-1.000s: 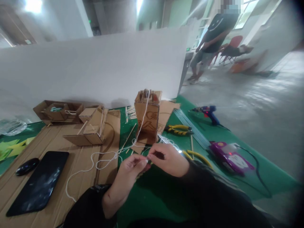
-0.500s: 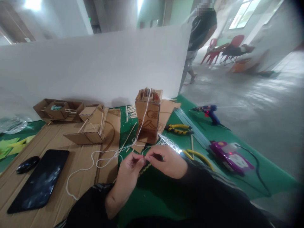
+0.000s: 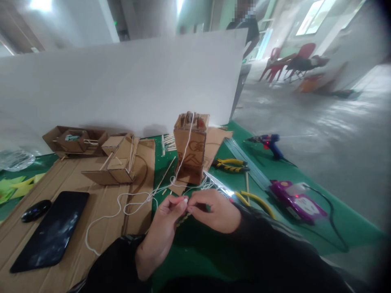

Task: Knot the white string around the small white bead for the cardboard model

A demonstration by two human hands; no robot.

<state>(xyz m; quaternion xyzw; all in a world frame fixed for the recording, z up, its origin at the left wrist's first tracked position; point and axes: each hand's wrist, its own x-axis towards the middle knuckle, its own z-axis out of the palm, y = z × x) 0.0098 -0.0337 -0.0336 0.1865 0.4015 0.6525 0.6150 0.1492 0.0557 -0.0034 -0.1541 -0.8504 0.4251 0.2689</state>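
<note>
My left hand (image 3: 166, 219) is closed in a pinch, a small bit of white string (image 3: 185, 200) showing at its fingertips. My right hand (image 3: 215, 211) pinches right beside it, thumb and fingertips together; what lies between them is hidden. Beneath the fingers a narrow strip with a wavy edge (image 3: 182, 219) partly shows. Just beyond my hands stands an upright cardboard tower (image 3: 191, 152). White string runs over its top, down its front and into loose loops on the table. Scissors with yellow handles (image 3: 258, 203) lie by my right wrist, partly covered.
Yellow-black pliers (image 3: 232, 165), a blue glue gun (image 3: 269, 143), clear glue sticks (image 3: 247, 162) and a purple device (image 3: 295, 201) lie to the right. Left are a cardboard model (image 3: 120, 162), a phone (image 3: 51, 232) and a black mouse (image 3: 36, 211). A white panel (image 3: 122, 85) stands behind; a person is beyond it.
My fingertips have shifted slightly, and the white bit now shows at the left ones. The person in the background has moved left, partly behind the panel.
</note>
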